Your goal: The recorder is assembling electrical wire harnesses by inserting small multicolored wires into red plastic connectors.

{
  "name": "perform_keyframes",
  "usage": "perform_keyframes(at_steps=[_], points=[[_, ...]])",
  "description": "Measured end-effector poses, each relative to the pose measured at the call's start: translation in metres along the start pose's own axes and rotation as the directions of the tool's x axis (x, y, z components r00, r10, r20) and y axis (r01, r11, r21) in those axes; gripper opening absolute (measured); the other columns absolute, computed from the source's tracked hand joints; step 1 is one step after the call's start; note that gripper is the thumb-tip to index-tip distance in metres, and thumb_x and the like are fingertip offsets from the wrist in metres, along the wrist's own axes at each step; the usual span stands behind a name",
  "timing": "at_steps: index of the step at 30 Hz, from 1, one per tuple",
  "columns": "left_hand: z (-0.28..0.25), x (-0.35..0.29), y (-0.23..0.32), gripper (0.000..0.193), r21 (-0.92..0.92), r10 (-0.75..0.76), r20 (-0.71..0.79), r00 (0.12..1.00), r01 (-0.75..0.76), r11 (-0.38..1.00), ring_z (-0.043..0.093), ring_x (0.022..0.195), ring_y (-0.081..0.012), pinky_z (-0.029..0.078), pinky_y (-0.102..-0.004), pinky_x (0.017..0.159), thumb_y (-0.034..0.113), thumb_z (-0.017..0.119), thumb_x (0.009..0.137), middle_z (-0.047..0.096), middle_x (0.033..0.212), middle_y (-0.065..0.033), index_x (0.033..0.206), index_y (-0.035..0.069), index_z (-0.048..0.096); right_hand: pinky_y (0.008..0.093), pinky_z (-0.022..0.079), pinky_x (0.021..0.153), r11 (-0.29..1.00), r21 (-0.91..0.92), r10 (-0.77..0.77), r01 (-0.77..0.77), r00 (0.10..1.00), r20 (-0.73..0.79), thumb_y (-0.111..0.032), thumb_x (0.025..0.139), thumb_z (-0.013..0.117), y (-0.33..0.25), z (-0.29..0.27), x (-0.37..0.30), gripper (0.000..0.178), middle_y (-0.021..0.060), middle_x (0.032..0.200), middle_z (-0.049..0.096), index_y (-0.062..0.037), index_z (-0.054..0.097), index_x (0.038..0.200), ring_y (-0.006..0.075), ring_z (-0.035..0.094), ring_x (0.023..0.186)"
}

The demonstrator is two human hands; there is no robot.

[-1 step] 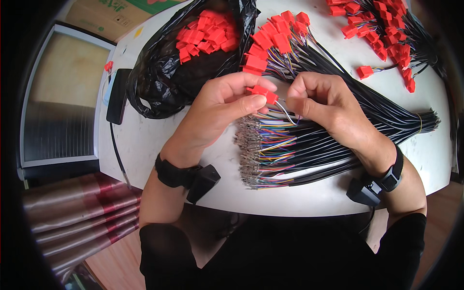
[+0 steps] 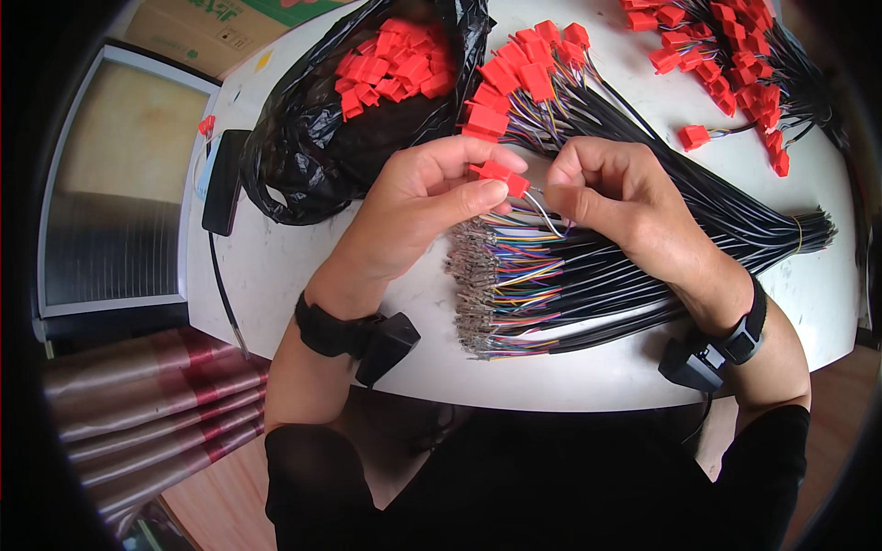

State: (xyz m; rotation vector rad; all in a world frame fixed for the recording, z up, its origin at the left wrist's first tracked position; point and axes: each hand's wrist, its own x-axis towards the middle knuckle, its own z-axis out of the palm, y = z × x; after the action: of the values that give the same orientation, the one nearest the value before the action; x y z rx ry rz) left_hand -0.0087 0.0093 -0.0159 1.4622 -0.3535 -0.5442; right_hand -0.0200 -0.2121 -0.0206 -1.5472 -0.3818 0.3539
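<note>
White tabletop (image 2: 276,294) lies beneath one part-wired red housing (image 2: 505,179), pinched in the left hand (image 2: 409,216); the right hand (image 2: 634,207), just right of it, appears closed on a thin wire. Beyond that housing, red-capped cables (image 2: 535,81) look finished; nearer the person, bare-ended cables (image 2: 473,289) apparently remain unhoused.

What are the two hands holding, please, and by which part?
The left hand pinches a red connector by its body; the right hand seems to pinch a thin wire beside it, the exact spot hidden.
</note>
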Motion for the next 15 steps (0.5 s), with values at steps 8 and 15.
perform_keyframes(at_steps=[8, 15], points=[[0.0007, 0.0006, 0.0011, 0.029, 0.082, 0.053, 0.004, 0.999, -0.053, 0.995, 0.059, 0.091, -0.0089, 0.047, -0.0244, 0.084, 0.011, 0.06, 0.089, 0.063, 0.101, -0.0057, 0.114, -0.003, 0.056, 0.0207, 0.035, 0.054, 0.997, -0.075, -0.002, 0.002, 1.0, -0.004, -0.006, 0.082, 0.059, 0.0, -0.0013, -0.0001, 0.008, -0.0048, 0.064, 0.049, -0.0001, 0.057, 0.076, 0.0024, 0.042, 0.06], [0.0022, 0.0002, 0.0004, 0.026, 0.097, 0.049, -0.021, 0.999, -0.047, 0.994, 0.059, 0.089, -0.0088, 0.047, -0.0237, 0.082, 0.012, 0.059, 0.089, 0.063, 0.099, -0.0052, 0.112, -0.002, 0.058, 0.0194, 0.035, 0.063, 0.996, -0.088, 0.033, -0.029, 0.998, 0.046, -0.005, 0.087, 0.059, -0.0073, 0.0004, -0.0042, 0.009, -0.0038, 0.076, 0.047, -0.0026, 0.051, 0.082, 0.0037, 0.041, 0.07]])
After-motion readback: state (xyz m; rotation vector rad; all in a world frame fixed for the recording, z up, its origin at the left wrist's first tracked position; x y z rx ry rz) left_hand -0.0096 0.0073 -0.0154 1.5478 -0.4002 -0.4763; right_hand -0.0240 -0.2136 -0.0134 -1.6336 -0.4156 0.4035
